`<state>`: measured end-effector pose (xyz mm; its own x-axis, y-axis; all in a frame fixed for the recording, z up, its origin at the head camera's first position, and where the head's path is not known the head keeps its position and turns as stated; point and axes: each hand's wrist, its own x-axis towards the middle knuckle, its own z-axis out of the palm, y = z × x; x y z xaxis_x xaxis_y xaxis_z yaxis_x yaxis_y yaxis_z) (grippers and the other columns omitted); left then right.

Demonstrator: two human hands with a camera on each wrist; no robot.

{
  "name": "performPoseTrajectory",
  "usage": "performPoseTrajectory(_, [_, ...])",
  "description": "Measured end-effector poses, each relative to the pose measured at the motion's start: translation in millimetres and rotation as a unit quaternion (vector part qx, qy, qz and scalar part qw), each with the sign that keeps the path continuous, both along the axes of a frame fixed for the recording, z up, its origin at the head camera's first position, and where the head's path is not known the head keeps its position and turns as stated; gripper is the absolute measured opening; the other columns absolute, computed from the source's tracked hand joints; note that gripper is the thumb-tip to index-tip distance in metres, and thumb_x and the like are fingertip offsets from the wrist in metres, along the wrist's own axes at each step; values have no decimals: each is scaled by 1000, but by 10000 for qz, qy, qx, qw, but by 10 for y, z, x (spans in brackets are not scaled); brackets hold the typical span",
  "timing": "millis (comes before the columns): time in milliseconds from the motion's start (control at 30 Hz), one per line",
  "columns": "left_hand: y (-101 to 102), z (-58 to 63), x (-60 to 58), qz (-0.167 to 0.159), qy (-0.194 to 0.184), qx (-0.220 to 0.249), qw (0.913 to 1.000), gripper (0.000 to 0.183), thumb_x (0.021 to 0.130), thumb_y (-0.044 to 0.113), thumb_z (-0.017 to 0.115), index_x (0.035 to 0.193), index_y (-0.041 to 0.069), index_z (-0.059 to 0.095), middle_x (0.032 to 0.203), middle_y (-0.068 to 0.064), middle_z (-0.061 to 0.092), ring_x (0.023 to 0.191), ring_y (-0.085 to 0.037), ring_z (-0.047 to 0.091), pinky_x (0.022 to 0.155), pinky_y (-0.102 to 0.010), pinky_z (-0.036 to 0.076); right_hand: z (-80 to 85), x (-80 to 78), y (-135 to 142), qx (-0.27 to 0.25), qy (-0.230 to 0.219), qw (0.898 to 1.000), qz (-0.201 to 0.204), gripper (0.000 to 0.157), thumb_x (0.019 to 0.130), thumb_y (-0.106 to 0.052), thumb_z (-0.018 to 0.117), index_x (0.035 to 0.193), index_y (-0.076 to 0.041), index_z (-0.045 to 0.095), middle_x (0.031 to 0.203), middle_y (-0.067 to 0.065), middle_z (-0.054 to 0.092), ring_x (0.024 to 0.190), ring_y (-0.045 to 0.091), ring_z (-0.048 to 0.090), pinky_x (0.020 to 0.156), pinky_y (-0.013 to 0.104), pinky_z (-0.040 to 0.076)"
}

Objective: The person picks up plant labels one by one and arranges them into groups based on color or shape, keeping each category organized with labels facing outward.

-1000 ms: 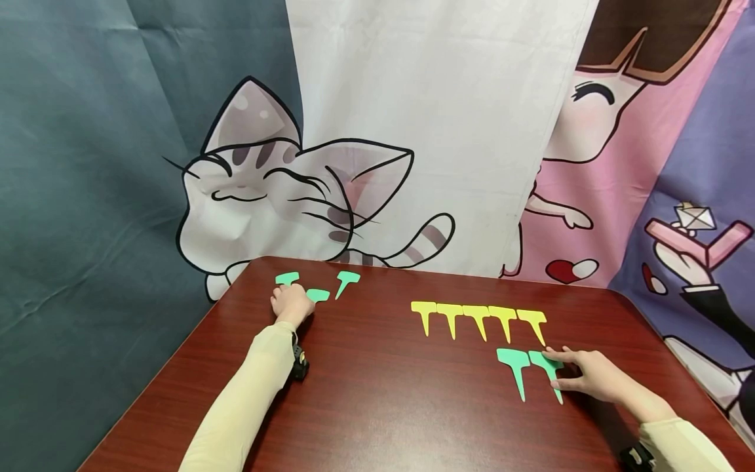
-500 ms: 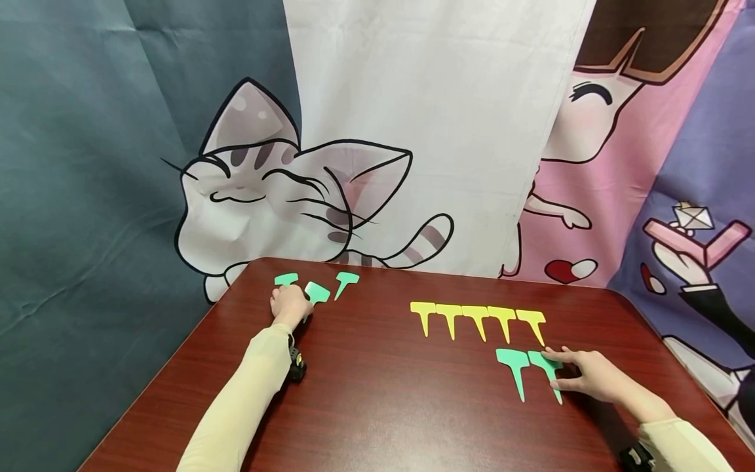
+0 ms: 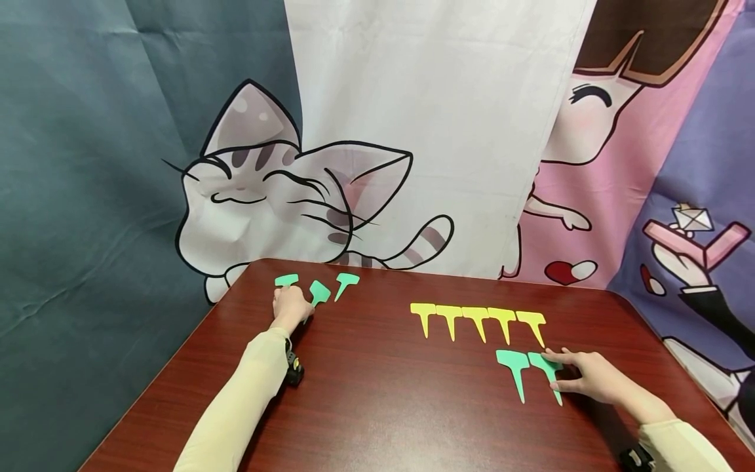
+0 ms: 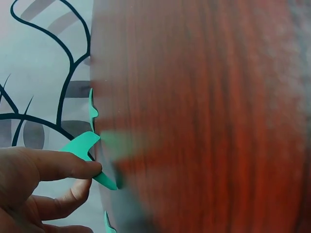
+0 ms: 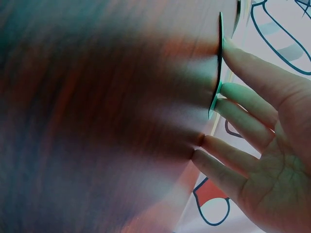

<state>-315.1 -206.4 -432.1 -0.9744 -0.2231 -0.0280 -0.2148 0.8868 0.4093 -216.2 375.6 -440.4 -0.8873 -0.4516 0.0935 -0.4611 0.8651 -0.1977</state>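
Note:
At the far left of the table, my left hand (image 3: 291,308) pinches a green T-shaped plant label (image 3: 320,292) between thumb and fingers. The left wrist view shows the held label (image 4: 82,143) tilted, clear of the tabletop at its broad end. My right hand (image 3: 597,375) touches another green plant label (image 3: 539,360) with its fingertips; in the right wrist view the fingers are mostly straight and that label (image 5: 219,63) lies flat, edge-on. Just left of it lies a matching green label (image 3: 513,360).
Yellow T-shaped labels (image 3: 478,313) form a row, heads side by side, behind the right-hand green pair. Two more green labels lie at the far edge: one (image 3: 286,280) behind my left hand, one (image 3: 347,280) right of it. A printed cloth (image 3: 448,131) hangs behind the brown table (image 3: 383,406).
The green label in my left hand has come up from the table and turned, its head now tilted. My right hand has stayed in place on its label.

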Motion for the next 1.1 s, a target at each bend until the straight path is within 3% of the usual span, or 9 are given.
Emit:
performPoseTrajectory(300, [37, 53, 42, -83, 272, -86, 9996, 17, 79, 12, 64, 65, 3, 59, 123, -28, 48, 120, -47, 34, 108, -56, 27, 7, 5, -3, -46, -79, 10000, 0, 63, 71, -47, 76, 120, -8, 67, 119, 11, 67, 113, 41, 58, 82, 50, 51])
performPoseTrajectory(533, [58, 36, 40, -234, 391, -141, 9989, 30, 79, 7, 60, 51, 9, 53, 142, -25, 41, 133, -47, 26, 113, -59, 17, 12, 6, -5, -29, -119, 9999, 9, 63, 72, -46, 76, 120, -8, 66, 120, 10, 67, 113, 41, 57, 83, 49, 51])
performPoseTrajectory(800, [106, 31, 52, -307, 365, -14, 9989, 30, 82, 8, 58, 52, 8, 59, 153, -21, 28, 145, -41, 10, 115, -60, 7, 18, 7, -6, -59, -145, 9999, 10, 63, 72, -45, 77, 120, -7, 66, 120, 12, 66, 113, 42, 57, 83, 50, 51])
performPoseTrajectory(1100, [215, 55, 94, -423, 431, 275, 9978, 29, 77, 2, 52, 48, 9, 54, 153, -21, 28, 145, -40, 9, 115, -60, 4, 12, 14, 3, -65, -154, 9999, -4, 63, 72, -45, 77, 120, -7, 66, 120, 12, 66, 114, 42, 57, 83, 51, 50])
